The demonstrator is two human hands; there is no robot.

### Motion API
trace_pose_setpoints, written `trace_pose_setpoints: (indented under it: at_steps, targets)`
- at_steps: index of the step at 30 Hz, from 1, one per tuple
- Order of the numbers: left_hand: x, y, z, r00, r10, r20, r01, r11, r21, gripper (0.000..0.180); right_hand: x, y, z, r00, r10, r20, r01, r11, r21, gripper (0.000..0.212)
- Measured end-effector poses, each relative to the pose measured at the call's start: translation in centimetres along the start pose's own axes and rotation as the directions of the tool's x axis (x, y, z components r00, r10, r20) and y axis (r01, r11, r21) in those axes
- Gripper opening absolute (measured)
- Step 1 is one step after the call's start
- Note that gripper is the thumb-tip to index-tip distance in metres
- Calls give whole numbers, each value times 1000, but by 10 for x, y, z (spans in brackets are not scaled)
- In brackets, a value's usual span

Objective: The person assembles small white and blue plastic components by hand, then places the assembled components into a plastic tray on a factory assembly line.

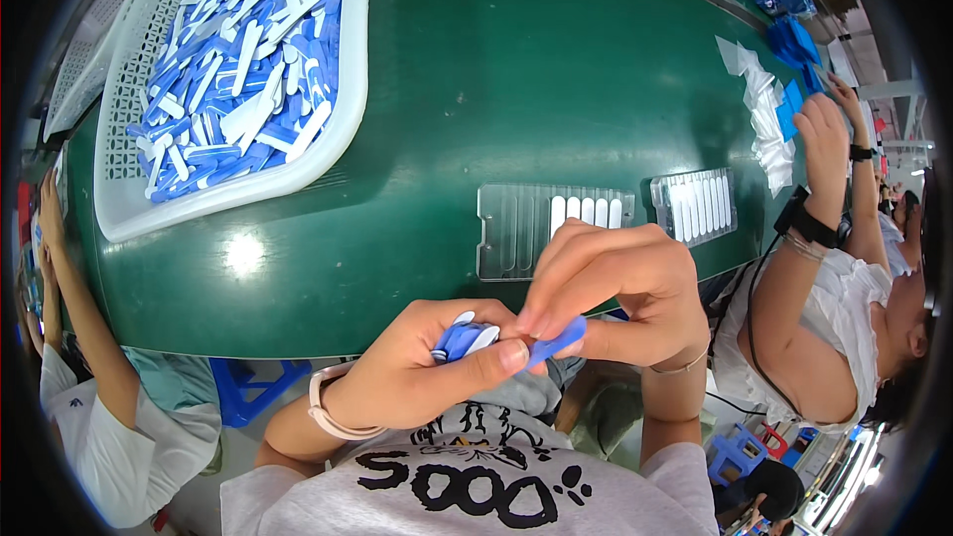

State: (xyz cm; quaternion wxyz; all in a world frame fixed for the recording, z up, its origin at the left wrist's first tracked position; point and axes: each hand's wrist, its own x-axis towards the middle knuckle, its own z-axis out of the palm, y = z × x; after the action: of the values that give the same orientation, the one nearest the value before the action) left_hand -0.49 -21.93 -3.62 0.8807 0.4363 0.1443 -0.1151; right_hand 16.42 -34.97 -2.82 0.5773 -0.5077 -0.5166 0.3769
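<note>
My left hand is closed around a bunch of small blue and white strips with rounded ends. Just in front of my body, my right hand meets it, fingertips bent together around a single blue strip. The left thumb reaches close to that strip's lower end. Beyond my right hand lies a clear slotted plastic tray with several white strips in its right-hand slots; my fingers cover part of it. To its right, a second clear tray holds a row of white strips.
A white perforated basket heaped with blue and white strips stands on the green table at the far left. Crumpled clear plastic lies at the right. A co-worker handles blue pieces there; another person sits at left.
</note>
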Motion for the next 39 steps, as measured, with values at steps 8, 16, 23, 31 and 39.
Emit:
trace_pose_setpoints:
  at_steps: [8,16,23,31,39]
  targets:
    - [8,-14,-5,993,-37,-116,-11,924,-382,33,0,15,-7,860,249,-445,-432,819,-377,15]
    - [2,-11,-1,977,-13,-215,-8,996,-94,24,10,3,0,918,107,-382,-387,454,-803,27]
    - [4,-16,1,955,180,-236,-129,968,216,19,-5,-3,15,968,123,-218,-203,896,-395,24]
    - [4,-4,-17,955,93,-280,-103,994,-21,22,-34,-18,41,931,-364,-8,85,239,-967,27]
    - [-2,1,-16,930,113,-349,-106,994,38,23,-37,-4,45,865,-484,130,232,157,-960,17]
